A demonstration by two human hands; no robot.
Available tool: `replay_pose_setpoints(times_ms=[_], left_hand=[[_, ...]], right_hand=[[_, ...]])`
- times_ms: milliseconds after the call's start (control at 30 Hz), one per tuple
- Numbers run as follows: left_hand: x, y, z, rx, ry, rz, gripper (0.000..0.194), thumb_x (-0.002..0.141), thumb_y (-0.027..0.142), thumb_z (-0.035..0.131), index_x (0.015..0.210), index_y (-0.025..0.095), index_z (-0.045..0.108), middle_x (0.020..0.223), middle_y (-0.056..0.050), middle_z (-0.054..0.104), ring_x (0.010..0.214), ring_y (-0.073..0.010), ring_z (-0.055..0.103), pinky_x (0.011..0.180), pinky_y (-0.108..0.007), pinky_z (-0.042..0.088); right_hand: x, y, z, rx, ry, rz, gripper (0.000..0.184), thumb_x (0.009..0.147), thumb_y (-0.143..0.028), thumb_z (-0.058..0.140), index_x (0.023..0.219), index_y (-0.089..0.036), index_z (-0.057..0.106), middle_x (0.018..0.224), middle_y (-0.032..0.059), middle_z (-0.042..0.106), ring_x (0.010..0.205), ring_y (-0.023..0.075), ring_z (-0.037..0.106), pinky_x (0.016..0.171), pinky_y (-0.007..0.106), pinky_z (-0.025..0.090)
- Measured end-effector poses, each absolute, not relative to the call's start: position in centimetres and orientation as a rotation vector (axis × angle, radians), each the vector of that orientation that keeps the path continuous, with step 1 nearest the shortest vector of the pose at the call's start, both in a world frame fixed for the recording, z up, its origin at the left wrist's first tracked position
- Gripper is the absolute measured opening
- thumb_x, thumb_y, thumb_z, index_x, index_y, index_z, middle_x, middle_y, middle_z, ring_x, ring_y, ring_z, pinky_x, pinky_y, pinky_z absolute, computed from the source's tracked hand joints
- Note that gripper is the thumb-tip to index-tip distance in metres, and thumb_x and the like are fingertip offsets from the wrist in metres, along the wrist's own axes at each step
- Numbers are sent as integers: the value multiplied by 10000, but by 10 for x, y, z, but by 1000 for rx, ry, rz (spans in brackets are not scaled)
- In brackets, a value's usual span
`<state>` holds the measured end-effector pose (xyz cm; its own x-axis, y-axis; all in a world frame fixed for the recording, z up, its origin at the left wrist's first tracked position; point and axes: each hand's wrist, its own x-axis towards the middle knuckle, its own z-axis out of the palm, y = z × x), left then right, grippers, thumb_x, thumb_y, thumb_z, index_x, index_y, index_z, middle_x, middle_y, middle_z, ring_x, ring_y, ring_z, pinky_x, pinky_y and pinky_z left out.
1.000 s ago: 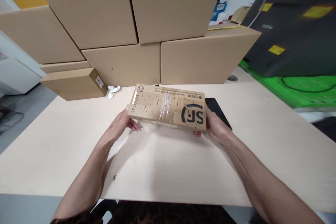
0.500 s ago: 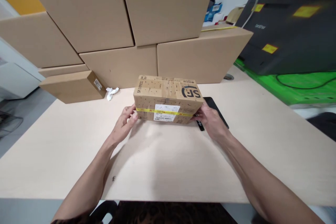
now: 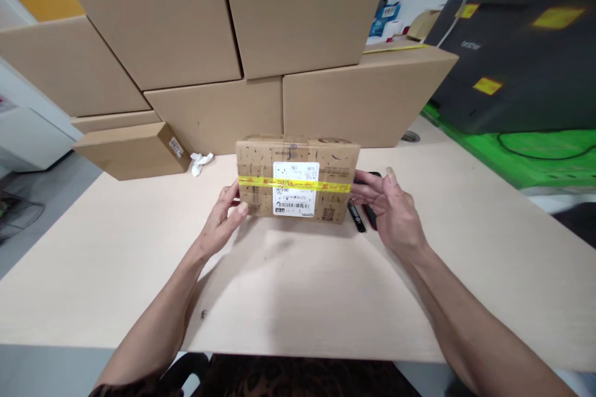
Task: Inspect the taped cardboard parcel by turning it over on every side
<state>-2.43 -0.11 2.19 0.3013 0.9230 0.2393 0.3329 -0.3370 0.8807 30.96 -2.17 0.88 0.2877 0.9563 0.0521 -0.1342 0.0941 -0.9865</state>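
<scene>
A brown cardboard box (image 3: 255, 198) stands tilted near the middle of the table, its labelled face turned towards me. A white shipping label (image 3: 302, 205) and a band of yellow tape (image 3: 335, 187) run over that face. My left hand (image 3: 222, 218) grips the left end, thumb at the front lower corner. At the right end, the fingers of my right hand (image 3: 395, 214) press on the side and partly behind it, while the thumb sticks up clear of the cardboard. Just right of the box lie a black box cutter (image 3: 357, 218) and a dark flat object (image 3: 371, 217), partly hidden by my right hand.
Large cardboard boxes (image 3: 186, 18) are stacked along the back of the table (image 3: 139, 260). At the left lie a flatter carton (image 3: 125, 152) and crumpled white paper (image 3: 201, 163). A dark grey machine (image 3: 503, 56) stands at the right on a green surface (image 3: 535, 149).
The box has tipped so that its labelled face shows more and its top much less. My right hand has rolled outward, its thumb lifting away from the box. My left hand has barely moved.
</scene>
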Motion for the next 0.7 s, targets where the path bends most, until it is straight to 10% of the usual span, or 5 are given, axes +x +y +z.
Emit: replay_pose_setpoints(times_ms=[700], left_hand=[[-31,1,10,1844,1059,1229,793,961,867,429,1435,294,705,1352,-119,624,1326,-359,468,1171,-513,430]], right_hand=[[308,-26,14,-913,-935,841,528,975,-712,538,1133,-295,820,1125,96,860,1212,362,756,1196,613,444]])
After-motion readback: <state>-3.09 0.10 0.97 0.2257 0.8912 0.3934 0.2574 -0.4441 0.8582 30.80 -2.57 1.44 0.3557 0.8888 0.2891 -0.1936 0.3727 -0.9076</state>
